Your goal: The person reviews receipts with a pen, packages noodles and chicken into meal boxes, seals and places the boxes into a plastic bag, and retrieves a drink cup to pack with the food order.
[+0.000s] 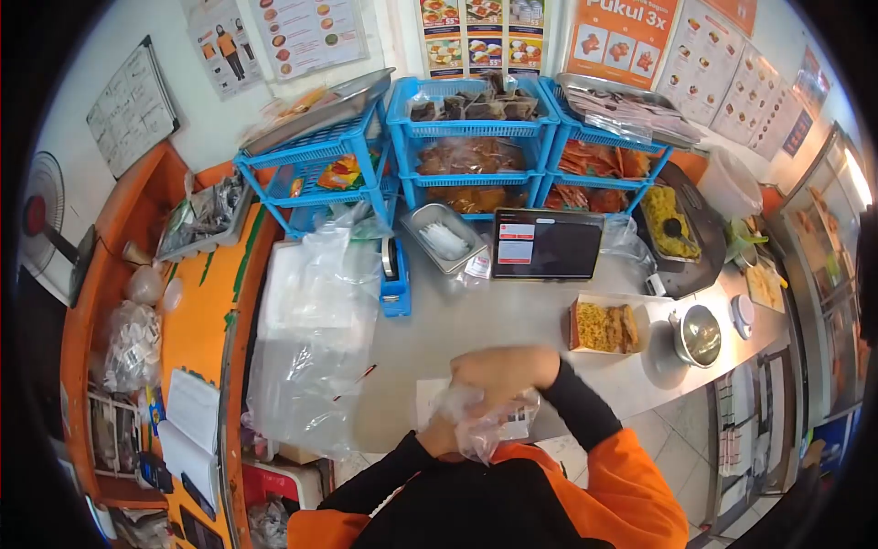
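Observation:
Both of my hands meet at the near edge of the steel counter, around a crumpled clear plastic bag (479,441). My right hand (508,373) is closed over the top of it, its fingers blurred by motion. Lower and to the left, my left hand (441,434) is closed against the same plastic, its fingers partly covered. What is inside the bag, if anything, is hard to make out. Under the hands lies a white printed paper (430,395). An open box of food (604,328), with yellow grains and fried pieces, stands to the right of my hands.
A steel bowl (699,337) is right of the box. Behind stand a tablet (547,245), a metal tray (444,238), a blue tape dispenser (395,297) and blue racks (471,128) of food. Plastic bags (311,311) cover the counter's left; a pan (718,229) is at right.

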Action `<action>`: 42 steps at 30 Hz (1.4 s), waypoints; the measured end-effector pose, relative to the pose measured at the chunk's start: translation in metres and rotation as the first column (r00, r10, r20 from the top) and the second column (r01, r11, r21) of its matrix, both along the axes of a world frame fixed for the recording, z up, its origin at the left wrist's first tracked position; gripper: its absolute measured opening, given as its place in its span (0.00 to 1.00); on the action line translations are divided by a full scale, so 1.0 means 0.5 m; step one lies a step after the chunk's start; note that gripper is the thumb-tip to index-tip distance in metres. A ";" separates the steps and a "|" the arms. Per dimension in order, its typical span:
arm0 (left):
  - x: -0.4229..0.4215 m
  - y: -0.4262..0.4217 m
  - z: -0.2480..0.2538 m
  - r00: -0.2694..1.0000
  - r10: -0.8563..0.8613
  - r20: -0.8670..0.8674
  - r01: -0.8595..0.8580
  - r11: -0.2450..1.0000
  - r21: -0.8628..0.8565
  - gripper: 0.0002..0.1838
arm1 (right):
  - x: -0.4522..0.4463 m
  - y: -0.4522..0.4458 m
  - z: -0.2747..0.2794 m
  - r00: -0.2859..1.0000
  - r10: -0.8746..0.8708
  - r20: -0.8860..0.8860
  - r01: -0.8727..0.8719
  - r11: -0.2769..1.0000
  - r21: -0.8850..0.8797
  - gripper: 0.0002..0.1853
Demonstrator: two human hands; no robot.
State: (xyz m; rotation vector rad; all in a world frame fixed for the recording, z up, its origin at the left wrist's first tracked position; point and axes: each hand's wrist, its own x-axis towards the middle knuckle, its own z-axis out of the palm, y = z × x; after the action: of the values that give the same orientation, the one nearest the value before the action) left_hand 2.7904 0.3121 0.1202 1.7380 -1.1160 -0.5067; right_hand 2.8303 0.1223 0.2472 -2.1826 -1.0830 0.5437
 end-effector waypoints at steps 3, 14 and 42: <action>0.004 -0.028 0.049 0.927 -0.068 -0.369 0.032 0.994 -0.102 0.28 | 0.146 -0.061 0.071 0.942 0.220 -0.252 -0.206 0.975 0.078 0.18; 0.008 -0.041 0.060 0.968 0.070 0.239 -0.057 0.996 -0.063 0.24 | 0.520 -0.070 -0.166 0.596 0.133 0.792 0.401 0.806 -0.436 0.03; 0.076 0.001 0.178 0.680 0.717 -0.153 -0.726 0.630 -0.276 0.12 | -0.014 -0.053 0.049 0.859 -0.510 -0.046 0.477 0.764 0.433 0.05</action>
State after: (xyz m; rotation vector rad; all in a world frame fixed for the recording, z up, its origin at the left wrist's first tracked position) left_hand 2.8282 0.3127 0.2094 1.7036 -0.3527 0.1571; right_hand 2.8232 0.0956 0.2715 -1.9767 -0.5404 -0.0266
